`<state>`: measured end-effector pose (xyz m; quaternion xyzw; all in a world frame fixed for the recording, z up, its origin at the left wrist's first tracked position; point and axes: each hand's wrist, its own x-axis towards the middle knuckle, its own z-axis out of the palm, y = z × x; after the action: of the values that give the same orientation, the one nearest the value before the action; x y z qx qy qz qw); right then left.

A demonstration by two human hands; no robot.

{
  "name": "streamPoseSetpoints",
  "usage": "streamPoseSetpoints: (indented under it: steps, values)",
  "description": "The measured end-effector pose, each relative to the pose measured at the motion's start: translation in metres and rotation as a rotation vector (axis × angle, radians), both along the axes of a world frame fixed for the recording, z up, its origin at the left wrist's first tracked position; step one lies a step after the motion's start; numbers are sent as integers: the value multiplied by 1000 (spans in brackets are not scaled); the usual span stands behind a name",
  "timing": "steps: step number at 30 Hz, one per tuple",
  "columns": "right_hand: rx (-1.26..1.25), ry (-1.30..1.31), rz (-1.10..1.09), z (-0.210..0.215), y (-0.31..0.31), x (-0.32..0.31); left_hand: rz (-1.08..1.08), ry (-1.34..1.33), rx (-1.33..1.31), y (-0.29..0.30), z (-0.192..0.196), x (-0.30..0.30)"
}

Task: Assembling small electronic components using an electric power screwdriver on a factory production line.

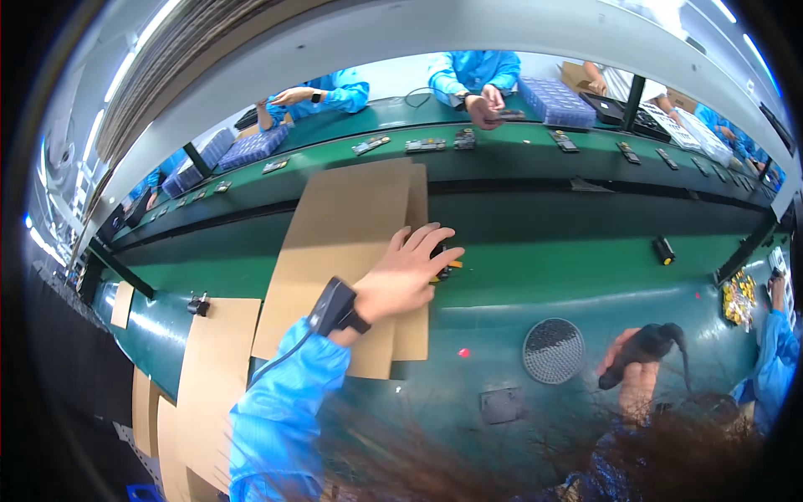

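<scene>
Lighting: bright, cool, even; source is ceiling strip lights [138, 54] at upper left, blown out to white. Glare: soft sheen on the green bench top [585, 276]. Shadows: faint, short. Distortion: strong fisheye; straight edges bow toward a black circular rim. Focus: centre sharp; dark hair strands [468, 460] along the lower edge blurred, veiling the view.

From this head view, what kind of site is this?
Most likely an electronics assembly line. A long green conveyor belt carries small circuit boards, workers in blue smocks sit along it, and the left hand reaches over cardboard sheets while the right hand grips a dark handheld tool.
</scene>
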<state>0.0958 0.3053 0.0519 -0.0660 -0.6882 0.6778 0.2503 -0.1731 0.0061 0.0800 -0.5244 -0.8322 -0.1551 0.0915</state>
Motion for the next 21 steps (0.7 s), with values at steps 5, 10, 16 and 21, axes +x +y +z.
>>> streamPoseSetpoints:
  steps: [5,10,16,21]
  values:
    - [62,-120,14,4,17,3,26,-31,-334,26,-54,-54]
    - [98,-113,-52,3,28,7,281,-291,-195,42,-40,-29]
    - [88,-100,-53,-6,30,1,184,-205,-120,33,-44,-19]
    - [87,-62,-112,-8,26,-2,85,-257,96,42,6,108]
